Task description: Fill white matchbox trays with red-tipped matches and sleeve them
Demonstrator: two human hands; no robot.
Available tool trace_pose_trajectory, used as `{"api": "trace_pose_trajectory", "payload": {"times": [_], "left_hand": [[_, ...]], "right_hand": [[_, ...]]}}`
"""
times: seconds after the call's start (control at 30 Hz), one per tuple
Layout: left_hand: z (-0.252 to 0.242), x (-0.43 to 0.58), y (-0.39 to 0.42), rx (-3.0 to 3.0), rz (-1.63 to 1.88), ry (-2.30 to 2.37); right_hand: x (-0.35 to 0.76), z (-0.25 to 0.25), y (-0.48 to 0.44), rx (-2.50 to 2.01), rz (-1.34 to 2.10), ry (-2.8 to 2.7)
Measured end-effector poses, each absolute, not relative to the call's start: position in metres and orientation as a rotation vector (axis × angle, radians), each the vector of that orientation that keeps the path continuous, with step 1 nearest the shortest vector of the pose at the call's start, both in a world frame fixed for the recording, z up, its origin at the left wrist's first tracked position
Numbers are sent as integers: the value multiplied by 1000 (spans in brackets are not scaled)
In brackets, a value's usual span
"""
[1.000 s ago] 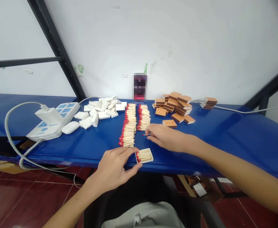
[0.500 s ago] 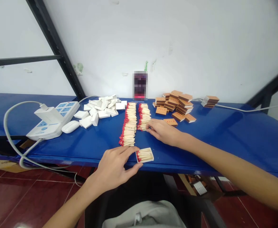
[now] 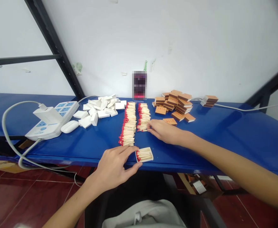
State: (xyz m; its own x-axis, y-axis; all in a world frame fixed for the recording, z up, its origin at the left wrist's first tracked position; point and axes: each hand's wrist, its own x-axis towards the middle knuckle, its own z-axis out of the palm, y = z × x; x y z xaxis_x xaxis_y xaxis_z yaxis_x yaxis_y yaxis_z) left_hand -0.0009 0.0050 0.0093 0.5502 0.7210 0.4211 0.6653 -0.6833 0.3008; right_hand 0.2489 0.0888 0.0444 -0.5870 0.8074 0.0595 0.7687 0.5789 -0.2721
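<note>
white matchbox tray (image 3: 151, 154), holding matches (image 3: 144, 155), is pinched by the left grip (image 3: 116, 164); beyond the tray, the right grip (image 3: 162, 129) has moved up against the shorter match row (image 3: 143, 115), seemingly working its near end; whether it grasps one is unclear.

Dark object (image 3: 139, 85) (red-bottomed) under mosaic blur
</note>
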Motion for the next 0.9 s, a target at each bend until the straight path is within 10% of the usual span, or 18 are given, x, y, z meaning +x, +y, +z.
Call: {"api": "trace_pose_trajectory", "payload": {"times": [0.9], "left_hand": [[14, -1, 4, 2674, 750, 1213]], "right_hand": [[236, 73, 55, -1317, 508, -2575]]}}
